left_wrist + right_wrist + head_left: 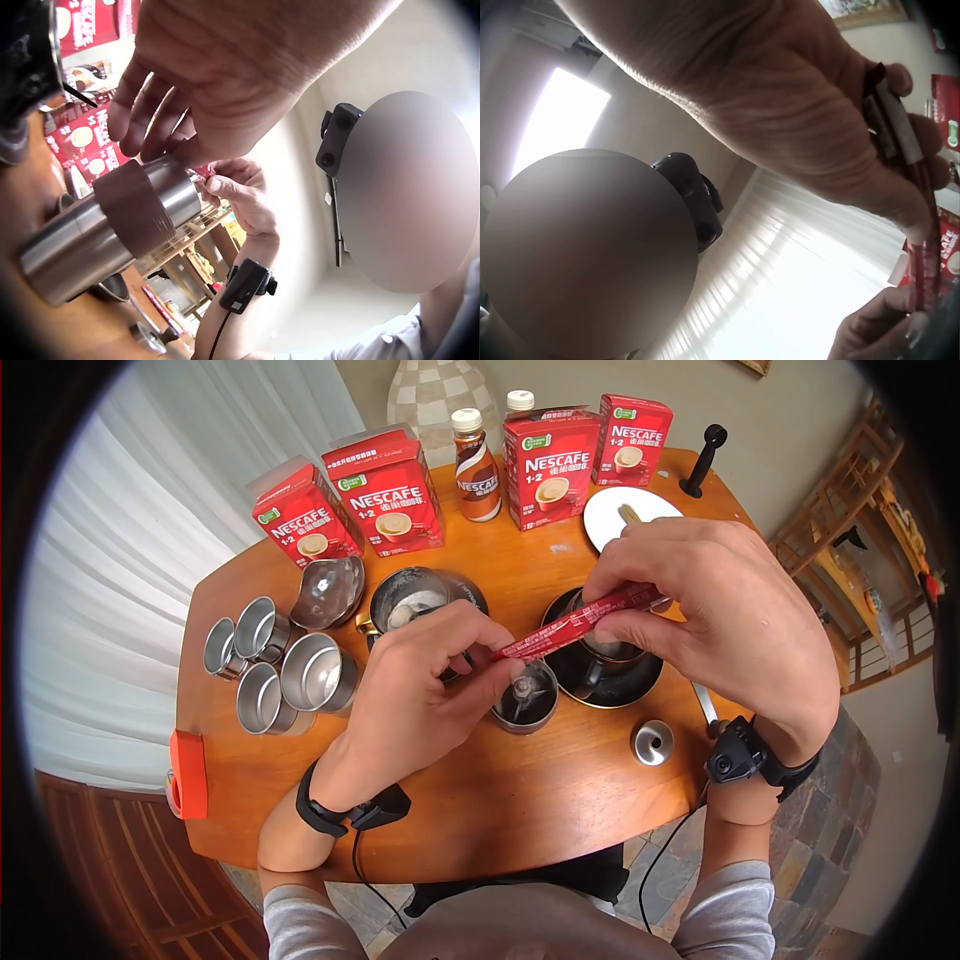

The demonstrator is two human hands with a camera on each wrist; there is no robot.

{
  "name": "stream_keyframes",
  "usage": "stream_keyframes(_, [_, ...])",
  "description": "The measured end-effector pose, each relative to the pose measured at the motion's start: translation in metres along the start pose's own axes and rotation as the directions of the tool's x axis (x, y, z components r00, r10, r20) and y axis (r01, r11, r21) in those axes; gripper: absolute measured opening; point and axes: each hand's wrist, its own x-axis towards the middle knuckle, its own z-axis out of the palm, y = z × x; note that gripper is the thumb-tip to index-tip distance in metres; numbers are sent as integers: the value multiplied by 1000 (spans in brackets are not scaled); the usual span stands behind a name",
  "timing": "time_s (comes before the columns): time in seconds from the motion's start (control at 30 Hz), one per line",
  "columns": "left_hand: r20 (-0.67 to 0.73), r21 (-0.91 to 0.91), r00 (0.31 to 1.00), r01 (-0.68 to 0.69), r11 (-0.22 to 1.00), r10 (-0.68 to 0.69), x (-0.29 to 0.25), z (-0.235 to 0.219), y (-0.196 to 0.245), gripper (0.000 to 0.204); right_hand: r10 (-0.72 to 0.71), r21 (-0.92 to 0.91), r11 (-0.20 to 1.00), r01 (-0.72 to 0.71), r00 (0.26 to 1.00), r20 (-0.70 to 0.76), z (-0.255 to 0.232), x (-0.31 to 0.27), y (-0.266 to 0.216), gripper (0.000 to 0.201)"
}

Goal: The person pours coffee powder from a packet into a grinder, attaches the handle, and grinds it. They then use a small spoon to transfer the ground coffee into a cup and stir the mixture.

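Red sachet point(572, 630) spans the gap between the two hands; left end pinched between thumb and forefinger of the left hand point(415, 685), its other fingers loosely bent; right part gripped between thumb and fingers of the right hand point(725, 595), the end reaching in under the palm. Neither hand is spread wide—both close on the sachet. Sachet slants, right end farther than left; it passes above the steel cylinder point(79, 251) and the black cup point(600, 645).

Materials: sachet narrow, glossy, creased, white print on red; cylinder smooth metal with a ribbed brown band point(135, 210), spoked part inside its open mouth; cup dark with a thin bright rim, on a round black saucer point(635, 682). To the left, four round steel cups point(318, 672) and a dark, shiny, uneven-rimmed bowl point(328, 593); near right, a small steel piece point(653, 742), round, hollow at centre. Far side: red cartons point(553, 470), flat-faced; white plate point(625, 512), smooth, far right—all on the orange-brown wooden table point(450, 820).
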Motion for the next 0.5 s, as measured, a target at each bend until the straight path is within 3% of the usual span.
stream_keyframes(0.2, [-7, -53, 1000, 28, 998, -28, 1, 0, 3, 13, 21, 32, 999, -20, 1000, -18, -2, -1, -2, 22])
stream_keyframes(0.4, [5, -6, 998, -58, 998, 58, 2, -7, 5, 15, 1, 55, 998, 2, 999, -53, -6, -2, -7, 19])
stream_keyframes(0.5, [-19, -39, 1000, -18, 999, 17, 3, -7, 5, 15, 38, 82, 996, -32, 997, -65, -7, -3, -11, 18])
